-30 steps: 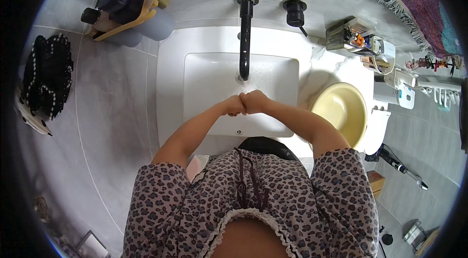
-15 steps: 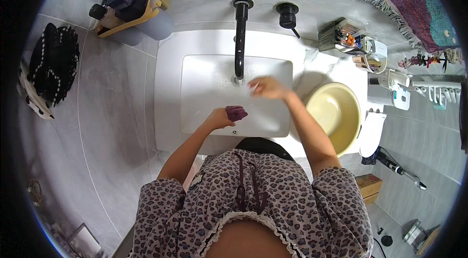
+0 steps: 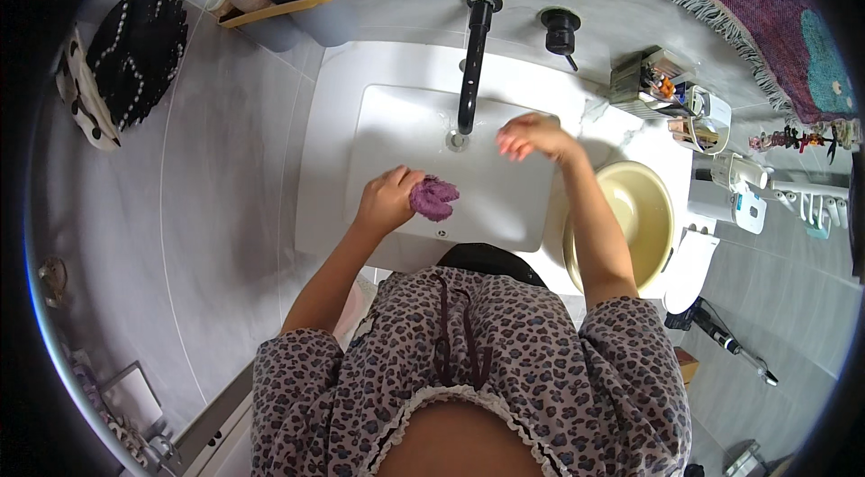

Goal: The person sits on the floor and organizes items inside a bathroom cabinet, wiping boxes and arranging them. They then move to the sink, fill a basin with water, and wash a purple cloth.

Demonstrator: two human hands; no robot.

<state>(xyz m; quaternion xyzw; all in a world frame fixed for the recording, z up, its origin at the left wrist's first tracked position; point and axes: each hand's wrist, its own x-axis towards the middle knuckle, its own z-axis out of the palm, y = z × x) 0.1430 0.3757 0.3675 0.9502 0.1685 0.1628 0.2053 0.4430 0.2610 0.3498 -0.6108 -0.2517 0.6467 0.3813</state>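
Note:
My left hand [image 3: 386, 200] is closed around a bunched purple cloth [image 3: 435, 198], held over the near left part of the white sink [image 3: 496, 198]. Right of the black spout [image 3: 468, 85], my right hand [image 3: 538, 136] hangs above the sink, fingers loosely bent and holding nothing that I can see. The round drain [image 3: 458, 141] shows just below the spout's end. No stream of water can be made out from it. A black lever handle [image 3: 560, 27] sticks out of the wall to the spout's right.
A cream-yellow basin [image 3: 647, 207] stands on the counter right of the sink, partly behind my right forearm. Organizer boxes [image 3: 649, 85] line the far right wall. A yellow rack [image 3: 297, 4] of bottles hangs at the far left. A fringed woven cloth [image 3: 748, 18] hangs at upper right.
My right hand has moved away from the spout, to the right. My left hand has turned, showing more of the purple cloth. The whole view has shifted and tilted slightly.

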